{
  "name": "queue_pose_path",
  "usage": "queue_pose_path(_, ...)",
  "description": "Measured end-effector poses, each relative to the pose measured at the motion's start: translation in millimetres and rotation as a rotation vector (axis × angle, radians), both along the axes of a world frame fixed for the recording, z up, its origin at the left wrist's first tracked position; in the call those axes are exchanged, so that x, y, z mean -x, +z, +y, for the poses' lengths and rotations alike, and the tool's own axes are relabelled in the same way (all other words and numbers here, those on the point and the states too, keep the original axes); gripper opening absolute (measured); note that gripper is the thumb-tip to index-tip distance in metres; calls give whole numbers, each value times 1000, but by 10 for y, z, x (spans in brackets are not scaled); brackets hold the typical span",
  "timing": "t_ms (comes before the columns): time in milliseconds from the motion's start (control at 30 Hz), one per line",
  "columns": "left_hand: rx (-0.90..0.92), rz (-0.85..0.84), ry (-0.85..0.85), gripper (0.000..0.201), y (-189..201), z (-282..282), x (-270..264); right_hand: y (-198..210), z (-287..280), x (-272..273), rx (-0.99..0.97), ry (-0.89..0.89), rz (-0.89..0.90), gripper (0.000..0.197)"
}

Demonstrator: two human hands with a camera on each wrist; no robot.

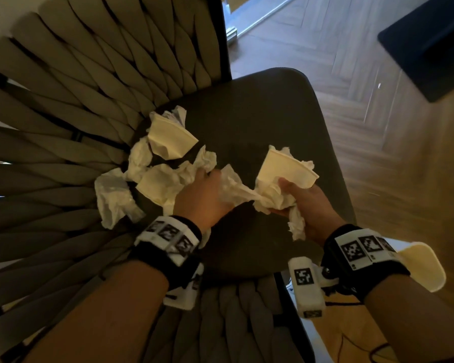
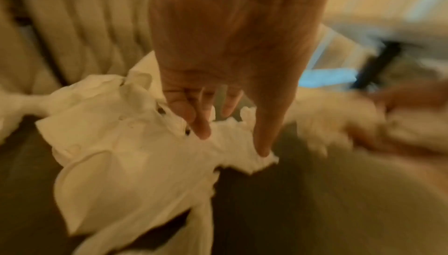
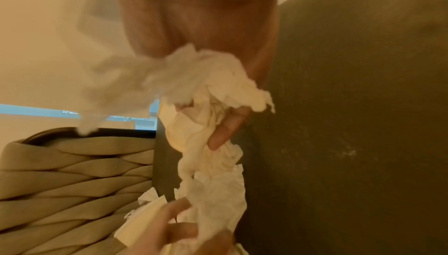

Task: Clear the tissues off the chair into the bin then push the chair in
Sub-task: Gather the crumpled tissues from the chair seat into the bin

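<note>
Thin white paper is all this is: the tissues (image 1: 144,176) will weigh next to nothing, crush small, and tear if tugged, so bunching each wad whole in the palm looks wiser than pulling at a corner. From the head view, most of them lie heaped on the dark seat of the chair (image 1: 273,121), against its woven back. The left hand (image 1: 202,197) reaches into that heap, and a twisted tissue (image 1: 240,191) stretches from it across to the right hand (image 1: 307,205), which grips a wad plus 1 paper cup (image 1: 286,166).

The left wrist view is blurred; the fingers (image 2: 201,125) point down, only loosely bent, tips on the paper, the thumb pressing it.

The right wrist view shows the fingers (image 3: 227,131) curled round the crumpled wad, with the twisted strand trailing below them toward the other hand.
</note>
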State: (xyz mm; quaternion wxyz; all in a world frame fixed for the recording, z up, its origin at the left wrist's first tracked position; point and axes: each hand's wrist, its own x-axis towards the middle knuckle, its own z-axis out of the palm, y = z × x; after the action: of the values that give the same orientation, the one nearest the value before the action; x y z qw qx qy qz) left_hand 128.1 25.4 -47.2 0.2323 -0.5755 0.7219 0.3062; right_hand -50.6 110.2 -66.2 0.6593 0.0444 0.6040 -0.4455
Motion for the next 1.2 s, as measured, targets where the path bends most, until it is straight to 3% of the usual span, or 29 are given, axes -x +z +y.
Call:
queue_pose_path(67,16,-112,-164,62,-177,114,-49,-21,-9,-5,-18,5,13,47)
queue_pose_path(167,11,-84,-200,40,-313,172,-35,-43,2,-7,-36,36,43,49)
queue_pose_path(267,94,140,24,23,-164,18,6,-65,37,14,-19,30,64,45)
queue_pose_path(367,376,307,165,23,24,-288,-41,-49,54,37,-30,-27,74,40)
queue_pose_path(400,396,252,112,31,14,-379,-82,-46,58,43,-34,-30,78,38)
queue_pose_path(500,155,-128,-127,65,-184,-498,-177,-40,66,45,-38,-19,91,37)
queue_pose_path(600,101,-230,-287,67,-401,-440,-189,-81,89,32,-50,11,96,42)
queue_pose_path(733,159,-111,-312,50,-407,-443,-160,-122,159,8,-74,18,89,46)
queue_pose_path(900,266,298,-28,29,32,-330,141,-68,299,103,-87,-29,117,44)
queue_pose_path(1033,20,579,231,32,559,-39,592,41,546,363,-86,-116,111,24)
queue_pose_path(1200,-159,761,362,30,735,321,1032,44,960,721,-100,-214,138,44)
